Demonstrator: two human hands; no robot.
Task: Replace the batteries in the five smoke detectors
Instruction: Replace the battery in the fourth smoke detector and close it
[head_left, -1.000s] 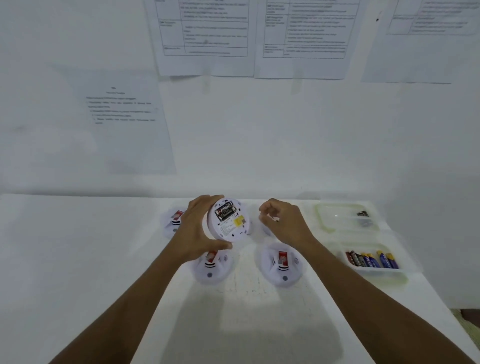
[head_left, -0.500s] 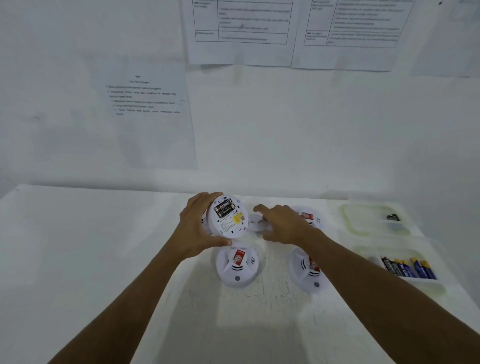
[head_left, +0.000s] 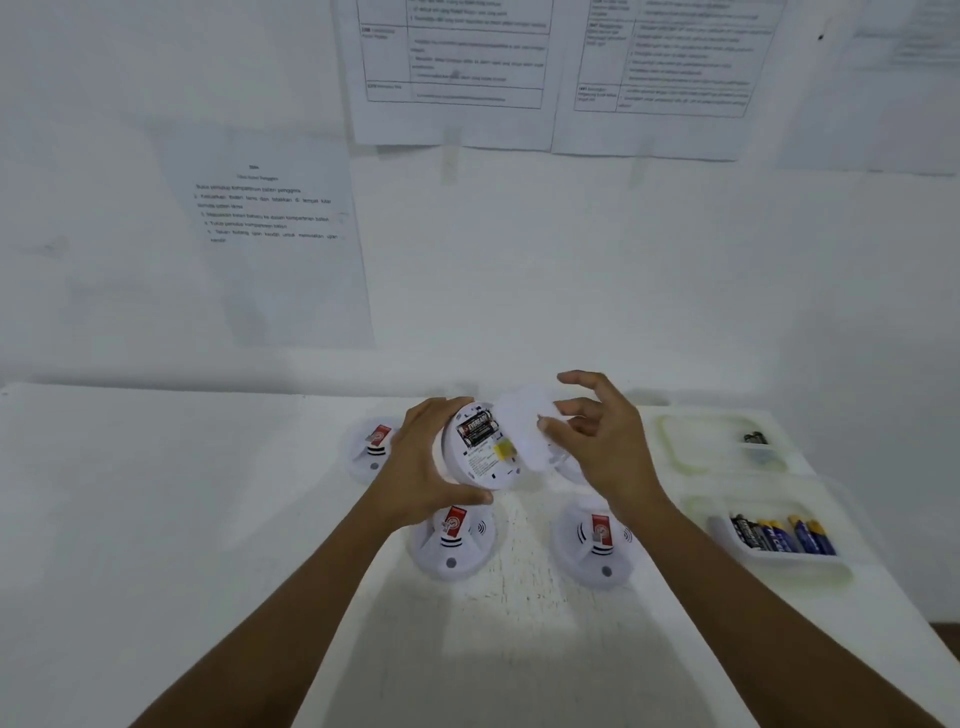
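My left hand (head_left: 421, 467) grips a white smoke detector (head_left: 480, 454) lifted off the table, its back facing me with black batteries (head_left: 475, 428) showing in the compartment. My right hand (head_left: 602, 441) pinches a white round back cover (head_left: 524, 436) just right of that detector, overlapping its edge. Three more detectors lie face up on the table: one at the back left (head_left: 371, 449), one at the front left (head_left: 454, 543), one at the front right (head_left: 597, 545). Another white detector (head_left: 569, 470) is mostly hidden behind my right hand.
At the right, a clear tray (head_left: 779, 558) holds several blue and black batteries (head_left: 782, 535). Behind it another clear tray (head_left: 696, 441) holds a dark battery (head_left: 754, 438). Printed sheets hang on the wall. The table's right edge runs near the trays.
My right hand picked the white cover up from the table behind the detectors and brought it up beside the held detector. The left hand kept its grip.
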